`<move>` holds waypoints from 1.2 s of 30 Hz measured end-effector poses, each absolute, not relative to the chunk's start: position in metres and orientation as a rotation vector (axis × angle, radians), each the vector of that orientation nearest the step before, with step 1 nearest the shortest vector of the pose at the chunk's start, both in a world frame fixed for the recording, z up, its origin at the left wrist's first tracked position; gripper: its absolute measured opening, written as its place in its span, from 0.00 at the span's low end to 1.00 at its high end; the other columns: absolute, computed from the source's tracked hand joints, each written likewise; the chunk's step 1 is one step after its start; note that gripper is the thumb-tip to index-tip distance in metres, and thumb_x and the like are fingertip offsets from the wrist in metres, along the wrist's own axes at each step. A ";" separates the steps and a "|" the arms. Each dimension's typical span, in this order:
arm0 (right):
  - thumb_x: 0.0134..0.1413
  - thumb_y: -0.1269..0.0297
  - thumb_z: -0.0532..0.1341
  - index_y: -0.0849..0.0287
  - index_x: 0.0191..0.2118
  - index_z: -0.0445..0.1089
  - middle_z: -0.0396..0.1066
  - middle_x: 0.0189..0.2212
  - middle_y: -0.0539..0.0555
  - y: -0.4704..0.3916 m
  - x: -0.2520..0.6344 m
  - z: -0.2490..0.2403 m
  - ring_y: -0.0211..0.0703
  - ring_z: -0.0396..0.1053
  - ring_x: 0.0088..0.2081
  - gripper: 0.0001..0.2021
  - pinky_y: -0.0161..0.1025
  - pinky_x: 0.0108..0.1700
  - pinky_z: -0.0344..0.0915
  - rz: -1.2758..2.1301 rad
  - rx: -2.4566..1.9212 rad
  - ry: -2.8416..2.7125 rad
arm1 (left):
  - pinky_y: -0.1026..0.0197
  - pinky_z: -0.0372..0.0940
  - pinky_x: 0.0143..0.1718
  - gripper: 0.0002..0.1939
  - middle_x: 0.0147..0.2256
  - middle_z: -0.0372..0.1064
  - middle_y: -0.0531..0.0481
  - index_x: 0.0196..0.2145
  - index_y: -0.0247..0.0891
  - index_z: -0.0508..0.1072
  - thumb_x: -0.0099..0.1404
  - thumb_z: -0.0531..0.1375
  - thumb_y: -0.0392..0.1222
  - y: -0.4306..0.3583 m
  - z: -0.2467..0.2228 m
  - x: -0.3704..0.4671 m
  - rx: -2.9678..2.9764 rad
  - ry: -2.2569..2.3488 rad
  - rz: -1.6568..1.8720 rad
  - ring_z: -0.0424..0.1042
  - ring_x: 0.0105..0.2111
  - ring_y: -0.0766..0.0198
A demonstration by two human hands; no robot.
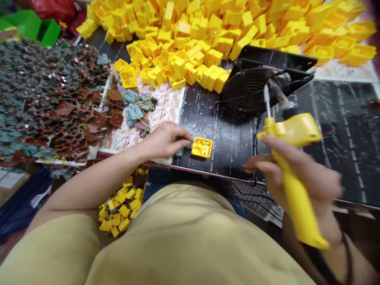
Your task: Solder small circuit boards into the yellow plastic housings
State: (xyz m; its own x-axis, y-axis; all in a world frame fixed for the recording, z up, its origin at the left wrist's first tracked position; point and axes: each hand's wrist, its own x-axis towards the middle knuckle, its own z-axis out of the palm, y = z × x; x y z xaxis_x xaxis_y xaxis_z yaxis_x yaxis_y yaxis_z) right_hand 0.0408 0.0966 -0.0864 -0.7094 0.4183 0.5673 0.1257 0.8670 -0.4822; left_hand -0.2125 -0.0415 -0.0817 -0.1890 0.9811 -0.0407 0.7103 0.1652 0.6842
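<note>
My left hand (170, 139) rests at the table's front edge, thumb and fingers pinched together at the left side of a small open yellow plastic case (202, 147). What the pinch holds, if anything, is too small to make out. The case lies hollow side up, showing moulded compartments and small metal contacts. On the right, my right hand (308, 178), blurred by motion, is closed around the handle of a yellow soldering gun (297, 190). Its metal tip and feed tube point away from me, in front of a black fan (246, 91).
Yellow cases (178, 65) are heaped along the back. Brown and green circuit boards (59, 103) pile up at left, with several wired ones (135, 111) nearer. Green bins (25, 24) stand far left. More yellow cases (124, 204) lie below the table edge. Cables (258, 196) hang under it.
</note>
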 end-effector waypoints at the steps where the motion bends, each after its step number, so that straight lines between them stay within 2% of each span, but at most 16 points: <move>1: 0.62 0.66 0.60 0.56 0.52 0.68 0.75 0.32 0.49 0.096 0.035 -0.089 0.37 0.75 0.31 0.13 0.32 0.36 0.72 0.554 -0.300 -2.374 | 0.64 0.64 0.41 0.07 0.32 0.78 0.51 0.35 0.36 0.78 0.61 0.60 0.38 -0.042 -0.082 -0.213 1.561 1.970 0.768 0.74 0.34 0.66; 3: 0.60 0.70 0.61 0.58 0.47 0.68 0.75 0.36 0.52 0.095 0.018 -0.094 0.38 0.74 0.36 0.10 0.33 0.40 0.72 0.550 -0.103 -2.452 | 0.66 0.64 0.36 0.08 0.31 0.77 0.51 0.35 0.35 0.78 0.61 0.60 0.39 -0.046 -0.083 -0.214 1.493 2.006 0.822 0.74 0.32 0.66; 7: 0.58 0.64 0.64 0.60 0.50 0.65 0.73 0.40 0.56 0.095 -0.017 -0.103 0.47 0.71 0.45 0.15 0.48 0.52 0.70 0.458 0.145 -2.576 | 0.65 0.64 0.35 0.08 0.29 0.76 0.51 0.31 0.36 0.77 0.61 0.59 0.40 -0.056 -0.081 -0.217 1.488 2.039 0.828 0.73 0.31 0.66; 10: 0.58 0.70 0.62 0.58 0.48 0.66 0.72 0.40 0.54 0.094 -0.031 -0.112 0.43 0.71 0.44 0.12 0.45 0.53 0.68 0.343 0.175 -2.573 | 0.64 0.64 0.38 0.08 0.30 0.76 0.50 0.30 0.37 0.77 0.61 0.59 0.40 -0.061 -0.082 -0.220 1.538 2.038 0.795 0.73 0.33 0.64; 13: 0.60 0.70 0.60 0.61 0.47 0.67 0.72 0.36 0.56 0.090 -0.033 -0.118 0.44 0.72 0.39 0.10 0.45 0.49 0.69 0.196 -0.004 -2.485 | 0.62 0.64 0.39 0.08 0.31 0.76 0.49 0.31 0.37 0.77 0.62 0.59 0.40 -0.065 -0.085 -0.224 1.547 2.055 0.778 0.72 0.35 0.62; 16: 0.59 0.59 0.63 0.65 0.48 0.66 0.70 0.32 0.58 0.080 -0.024 -0.117 0.46 0.71 0.32 0.17 0.41 0.37 0.69 0.129 -0.184 -2.431 | 0.62 0.63 0.39 0.08 0.31 0.75 0.48 0.31 0.37 0.76 0.62 0.58 0.41 -0.068 -0.087 -0.226 1.564 2.035 0.779 0.71 0.35 0.62; 18: 0.58 0.54 0.62 0.62 0.50 0.65 0.70 0.32 0.56 0.072 -0.015 -0.109 0.43 0.69 0.28 0.20 0.38 0.31 0.66 0.160 -0.190 -2.462 | 0.62 0.63 0.39 0.09 0.30 0.74 0.48 0.31 0.36 0.76 0.62 0.58 0.41 -0.069 -0.085 -0.226 1.570 2.011 0.773 0.71 0.35 0.62; 20: 0.59 0.53 0.61 0.59 0.53 0.63 0.71 0.34 0.54 0.071 -0.007 -0.097 0.41 0.70 0.28 0.21 0.36 0.30 0.65 0.239 -0.160 -2.517 | 0.62 0.62 0.38 0.09 0.30 0.74 0.48 0.31 0.36 0.75 0.62 0.57 0.42 -0.070 -0.083 -0.225 1.569 1.977 0.770 0.70 0.33 0.63; 21: 0.59 0.53 0.62 0.59 0.55 0.62 0.71 0.36 0.55 0.073 -0.005 -0.092 0.42 0.71 0.31 0.22 0.37 0.33 0.67 0.288 -0.146 -2.549 | 0.62 0.62 0.38 0.09 0.30 0.73 0.49 0.31 0.36 0.75 0.62 0.58 0.42 -0.069 -0.082 -0.225 1.574 1.958 0.772 0.70 0.33 0.63; 23: 0.58 0.53 0.63 0.58 0.56 0.60 0.70 0.44 0.59 0.083 -0.007 -0.085 0.49 0.71 0.44 0.24 0.42 0.44 0.70 0.424 -0.066 -2.626 | 0.62 0.62 0.38 0.09 0.30 0.73 0.49 0.31 0.36 0.75 0.62 0.58 0.42 -0.068 -0.080 -0.225 1.591 1.930 0.763 0.70 0.33 0.64; 26: 0.57 0.56 0.64 0.56 0.57 0.58 0.67 0.50 0.60 0.096 -0.019 -0.087 0.50 0.67 0.51 0.25 0.47 0.51 0.69 0.679 0.110 -2.745 | 0.61 0.62 0.43 0.08 0.28 0.74 0.51 0.30 0.37 0.76 0.62 0.58 0.41 -0.066 -0.079 -0.223 1.610 1.938 0.722 0.71 0.33 0.64; 28: 0.58 0.59 0.63 0.56 0.57 0.56 0.69 0.49 0.57 0.097 -0.028 -0.093 0.47 0.69 0.49 0.24 0.43 0.49 0.70 0.718 0.192 -2.762 | 0.59 0.61 0.48 0.06 0.28 0.75 0.52 0.30 0.37 0.76 0.61 0.59 0.40 -0.065 -0.079 -0.220 1.609 1.971 0.696 0.72 0.34 0.64; 32: 0.61 0.64 0.60 0.57 0.53 0.60 0.72 0.44 0.56 0.082 -0.031 -0.105 0.45 0.73 0.42 0.16 0.39 0.43 0.70 0.488 0.080 -2.673 | 0.53 0.56 0.56 0.04 0.28 0.75 0.54 0.29 0.38 0.76 0.59 0.62 0.38 -0.061 -0.082 -0.216 1.608 2.034 0.637 0.72 0.33 0.64; 36: 0.58 0.53 0.63 0.59 0.52 0.63 0.74 0.37 0.56 0.073 -0.019 -0.109 0.45 0.73 0.33 0.21 0.38 0.34 0.69 0.326 -0.142 -2.565 | 0.49 0.53 0.60 0.05 0.28 0.76 0.55 0.31 0.38 0.77 0.60 0.61 0.40 -0.054 -0.084 -0.213 1.625 2.058 0.588 0.72 0.32 0.65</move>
State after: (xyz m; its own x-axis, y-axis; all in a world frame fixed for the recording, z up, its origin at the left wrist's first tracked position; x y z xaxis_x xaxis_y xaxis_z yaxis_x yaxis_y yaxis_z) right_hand -0.0194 0.0734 -0.1085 -0.8456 0.1666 0.5071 0.0345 0.9651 -0.2595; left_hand -0.2127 -0.0541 -0.0844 -0.2041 0.9753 -0.0849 0.7832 0.2147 0.5835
